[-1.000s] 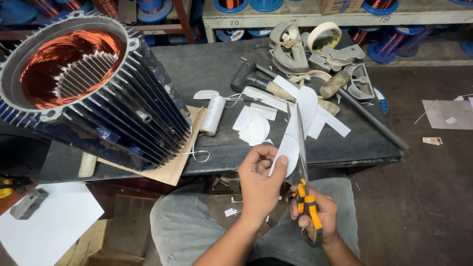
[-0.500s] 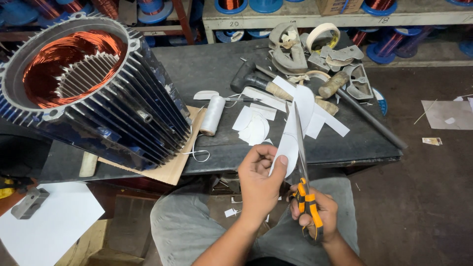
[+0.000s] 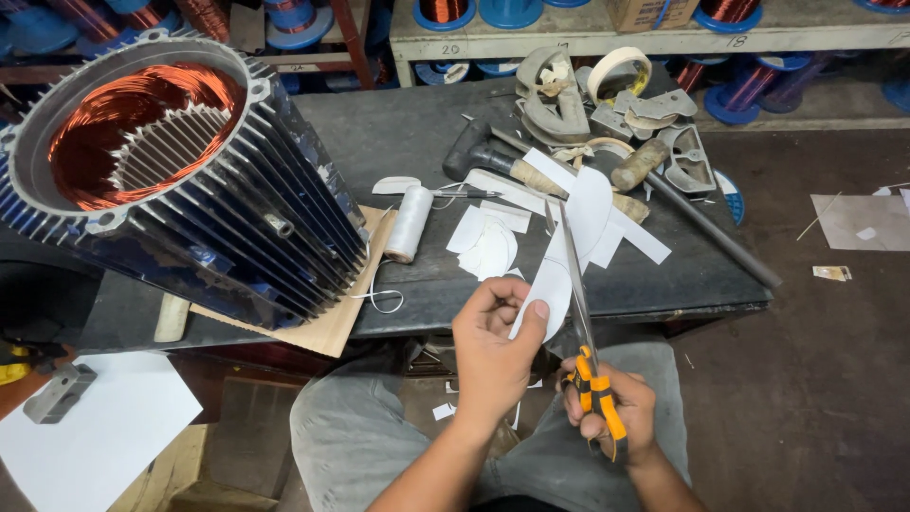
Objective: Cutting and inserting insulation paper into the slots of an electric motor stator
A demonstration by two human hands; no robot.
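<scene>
While my left hand point(image 3: 493, 346) pinches a white curved paper strip point(image 3: 569, 242), my right hand point(image 3: 607, 408) grips orange-handled scissors point(image 3: 580, 332); the finned motor housing point(image 3: 180, 180) holds copper windings point(image 3: 123, 114).

Both forearms bare, no sleeves in view. Left hand point(image 3: 493, 351) and right hand point(image 3: 607, 403): no gloves, rings or watch visible. Short nails. Grey trousers point(image 3: 379, 436), faded, creased at the knees.

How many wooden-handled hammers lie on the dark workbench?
2: a black-headed hammer mid-bench by the white paper offcuts, and a second wooden handle right of it, its head hidden among metal parts.
</scene>
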